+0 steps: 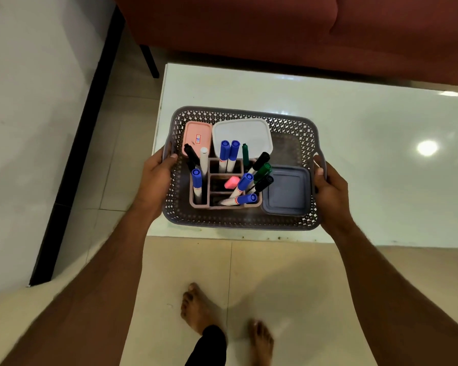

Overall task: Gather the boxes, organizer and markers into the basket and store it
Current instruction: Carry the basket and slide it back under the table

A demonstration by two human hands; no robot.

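Observation:
A grey perforated basket (238, 223) is over the near left corner of a white glossy table (354, 159). My left hand (156, 178) grips its left handle and my right hand (328, 188) grips its right handle. Inside stand a pink box (197, 137) at the back left, a white box (242, 134) beside it and a blue-grey box (287, 191) at the front right. A brown organizer (224, 190) in the middle holds several markers (229, 153) with blue, black and green caps, plus a pink eraser (232, 182).
A red sofa (302, 30) stands behind the table, with a black leg (150, 62) at its left. A white wall with a black skirting (72, 165) runs along the left. My bare feet (196, 307) stand on beige floor tiles (302, 299) before the table.

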